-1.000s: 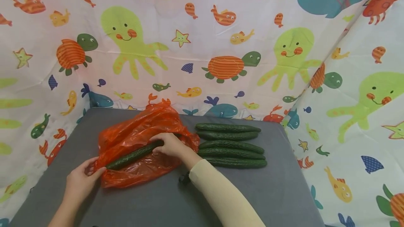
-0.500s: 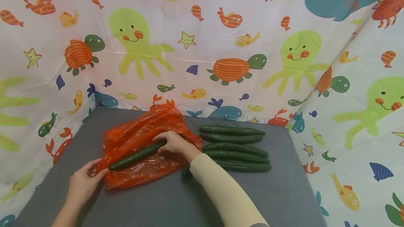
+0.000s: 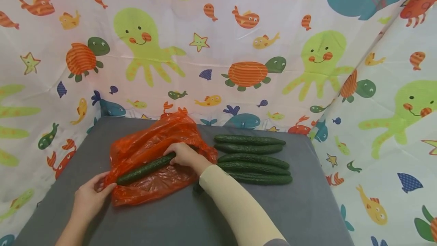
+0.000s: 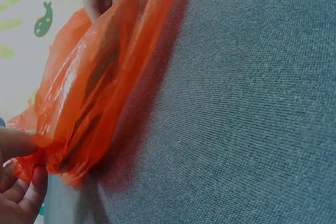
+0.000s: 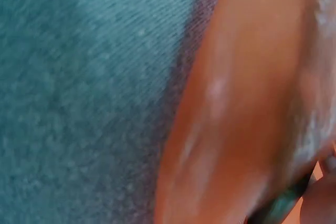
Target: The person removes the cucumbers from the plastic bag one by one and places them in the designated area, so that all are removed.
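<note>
An orange-red plastic bag (image 3: 153, 139) lies crumpled on the table, with a long green cucumber (image 3: 145, 170) lying slantwise in its opening. My left hand (image 3: 89, 196) pinches the gathered left end of the bag between thumb and fingers, close to the cucumber's near tip; the left wrist view shows this pinched plastic (image 4: 39, 158) clearly. At the cucumber's other end, my right hand (image 3: 186, 156) grips it with curled fingers. In the right wrist view, the bag (image 5: 236, 103) fills much of the picture, and a dark green bit of cucumber (image 5: 283, 203) shows by the fingers.
Several cucumbers (image 3: 254, 168) lie side by side on the grey table (image 3: 164, 227), right of the bag. A small dark object (image 3: 197, 188) is partly hidden under the right forearm. Behind and beside the table hangs a white curtain (image 3: 211, 22) printed with sea animals.
The whole head view has shifted slightly. Both hands, the bag and the cucumber keep nearly the same places relative to each other.
</note>
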Motion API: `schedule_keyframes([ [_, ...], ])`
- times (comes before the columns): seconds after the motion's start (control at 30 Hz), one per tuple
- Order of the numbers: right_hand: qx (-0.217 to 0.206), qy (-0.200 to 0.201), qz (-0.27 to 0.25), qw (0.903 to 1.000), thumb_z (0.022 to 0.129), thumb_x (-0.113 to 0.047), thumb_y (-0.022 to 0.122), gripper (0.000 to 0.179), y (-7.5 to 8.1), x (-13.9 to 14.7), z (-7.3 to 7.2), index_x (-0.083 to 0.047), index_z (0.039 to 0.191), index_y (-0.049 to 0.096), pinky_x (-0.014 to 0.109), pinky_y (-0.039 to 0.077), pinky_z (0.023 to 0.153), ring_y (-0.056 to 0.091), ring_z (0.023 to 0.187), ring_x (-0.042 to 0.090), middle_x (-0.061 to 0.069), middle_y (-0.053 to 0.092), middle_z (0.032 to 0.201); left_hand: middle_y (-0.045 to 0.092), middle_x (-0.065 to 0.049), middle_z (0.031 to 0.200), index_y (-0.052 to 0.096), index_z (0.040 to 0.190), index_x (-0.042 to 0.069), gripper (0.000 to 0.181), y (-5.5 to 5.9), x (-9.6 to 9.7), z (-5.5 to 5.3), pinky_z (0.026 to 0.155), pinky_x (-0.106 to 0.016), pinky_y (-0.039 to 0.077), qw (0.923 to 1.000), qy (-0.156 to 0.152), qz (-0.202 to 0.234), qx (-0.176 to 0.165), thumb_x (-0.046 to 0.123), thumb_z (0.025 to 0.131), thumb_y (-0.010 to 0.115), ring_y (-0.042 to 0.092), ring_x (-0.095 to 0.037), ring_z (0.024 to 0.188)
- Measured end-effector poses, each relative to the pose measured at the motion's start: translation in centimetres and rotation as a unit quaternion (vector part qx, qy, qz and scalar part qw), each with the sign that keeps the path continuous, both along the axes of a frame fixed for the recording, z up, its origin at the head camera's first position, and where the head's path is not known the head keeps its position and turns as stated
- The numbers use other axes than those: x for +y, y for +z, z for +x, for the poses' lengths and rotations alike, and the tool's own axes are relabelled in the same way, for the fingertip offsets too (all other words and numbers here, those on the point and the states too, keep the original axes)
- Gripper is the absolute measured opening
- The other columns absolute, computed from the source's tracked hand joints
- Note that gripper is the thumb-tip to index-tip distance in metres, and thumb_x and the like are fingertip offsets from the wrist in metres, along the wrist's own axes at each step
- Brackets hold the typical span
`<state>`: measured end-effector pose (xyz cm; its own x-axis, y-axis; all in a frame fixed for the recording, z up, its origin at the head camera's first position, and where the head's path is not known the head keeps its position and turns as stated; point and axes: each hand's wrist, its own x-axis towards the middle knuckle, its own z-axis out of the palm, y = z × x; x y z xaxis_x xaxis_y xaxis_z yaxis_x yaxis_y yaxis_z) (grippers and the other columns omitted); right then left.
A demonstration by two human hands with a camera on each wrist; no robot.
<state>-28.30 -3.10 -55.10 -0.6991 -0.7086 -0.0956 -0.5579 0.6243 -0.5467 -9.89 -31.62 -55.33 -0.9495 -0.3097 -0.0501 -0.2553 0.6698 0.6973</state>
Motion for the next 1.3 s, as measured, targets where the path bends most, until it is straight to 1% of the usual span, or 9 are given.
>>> schedule_keyframes([
  [0.27, 0.014, 0.034, 0.007, 0.9993, 0.09, -0.014, 0.077, 0.036, 0.4, 0.4, 0.0, -0.019, 0.125, 0.073, 0.021, 0.048, 0.102, 0.06, 0.121, 0.01, -0.004, 0.067, 0.127, 0.068, -0.028, 0.121, 0.059, 0.137, 0.002, 0.063, 0.3, 0.1, 0.1, 0.079, -0.047, 0.06, 0.9999, 0.002, 0.01, -0.011, 0.045, 0.093, 0.071, 0.071, -0.039, 0.103],
  [0.57, 0.018, 0.043, -0.003, 0.9989, 0.091, -0.012, 0.076, 0.035, 0.9, 1.0, 0.3, -0.016, 0.126, 0.073, 0.021, 0.046, 0.105, 0.06, 0.12, 0.009, -0.002, 0.068, 0.127, 0.07, -0.026, 0.117, 0.061, 0.135, 0.003, 0.061, -0.2, -0.2, 0.4, 0.078, -0.047, 0.06, 0.9996, 0.025, -0.003, -0.013, 0.044, 0.092, 0.073, 0.071, -0.037, 0.101],
  [0.7, 0.017, 0.043, -0.008, 0.9989, 0.091, -0.013, 0.075, 0.036, 1.2, 1.3, 0.3, -0.017, 0.126, 0.072, 0.021, 0.046, 0.105, 0.06, 0.121, 0.009, -0.003, 0.067, 0.127, 0.071, -0.025, 0.115, 0.062, 0.133, 0.003, 0.059, -0.3, -0.4, 0.4, 0.073, -0.04, 0.06, 0.9993, 0.036, -0.009, -0.008, 0.043, 0.091, 0.074, 0.071, -0.035, 0.098],
  [0.87, 0.018, 0.053, -0.017, 0.9983, 0.091, -0.014, 0.076, 0.035, 1.7, 1.7, 0.0, -0.017, 0.126, 0.072, 0.02, 0.045, 0.106, 0.06, 0.121, 0.009, -0.004, 0.068, 0.127, 0.073, -0.023, 0.11, 0.064, 0.131, 0.004, 0.057, -0.3, -1.0, 0.5, 0.058, -0.015, 0.048, 0.9987, 0.043, -0.026, 0.009, 0.043, 0.091, 0.075, 0.067, -0.01, 0.081],
  [1.0, 0.007, 0.059, -0.028, 0.9978, 0.09, -0.013, 0.077, 0.034, 1.8, 2.0, -0.1, -0.016, 0.124, 0.073, 0.019, 0.045, 0.105, 0.061, 0.118, 0.008, -0.004, 0.069, 0.124, 0.073, -0.022, 0.11, 0.065, 0.131, 0.005, 0.054, -0.2, -1.4, 0.5, 0.056, -0.008, 0.041, 0.9978, 0.052, -0.033, 0.027, 0.041, 0.091, 0.076, 0.053, 0.01, 0.073],
  [1.07, -0.003, 0.06, -0.034, 0.9976, 0.09, -0.013, 0.077, 0.034, 1.8, 2.1, -0.1, -0.016, 0.124, 0.073, 0.019, 0.046, 0.104, 0.061, 0.116, 0.007, -0.004, 0.069, 0.123, 0.073, -0.022, 0.109, 0.066, 0.131, 0.006, 0.053, -0.1, -1.5, 0.5, 0.056, -0.007, 0.041, 0.9971, 0.055, -0.04, 0.035, 0.038, 0.091, 0.076, 0.058, 0.006, 0.073],
  [1.17, -0.021, 0.06, -0.044, 0.997, 0.089, -0.014, 0.078, 0.034, 1.8, 2.3, -0.1, -0.018, 0.123, 0.074, 0.018, 0.046, 0.103, 0.061, 0.115, 0.005, -0.007, 0.069, 0.122, 0.073, -0.023, 0.109, 0.065, 0.13, 0.005, 0.051, 0.0, -1.7, 0.6, 0.055, -0.012, 0.044, 0.9968, 0.052, -0.05, 0.035, 0.036, 0.091, 0.076, 0.071, -0.015, 0.08],
  [1.23, -0.032, 0.064, -0.05, 0.9962, 0.089, -0.015, 0.078, 0.034, 1.9, 2.4, 0.0, -0.019, 0.122, 0.074, 0.018, 0.046, 0.103, 0.06, 0.115, 0.004, -0.008, 0.07, 0.121, 0.074, -0.023, 0.109, 0.065, 0.131, 0.005, 0.051, 0.0, -1.6, 0.5, 0.056, -0.017, 0.048, 0.9971, 0.048, -0.053, 0.028, 0.036, 0.092, 0.076, 0.072, -0.03, 0.088],
  [1.3, -0.039, 0.071, -0.054, 0.9952, 0.089, -0.016, 0.078, 0.034, 1.9, 2.3, 0.0, -0.02, 0.122, 0.074, 0.018, 0.045, 0.104, 0.059, 0.115, 0.003, -0.009, 0.069, 0.122, 0.073, -0.023, 0.11, 0.065, 0.131, 0.005, 0.051, 0.1, -1.5, 0.5, 0.06, -0.025, 0.052, 0.9973, 0.046, -0.054, 0.019, 0.036, 0.092, 0.075, 0.071, -0.034, 0.092],
])
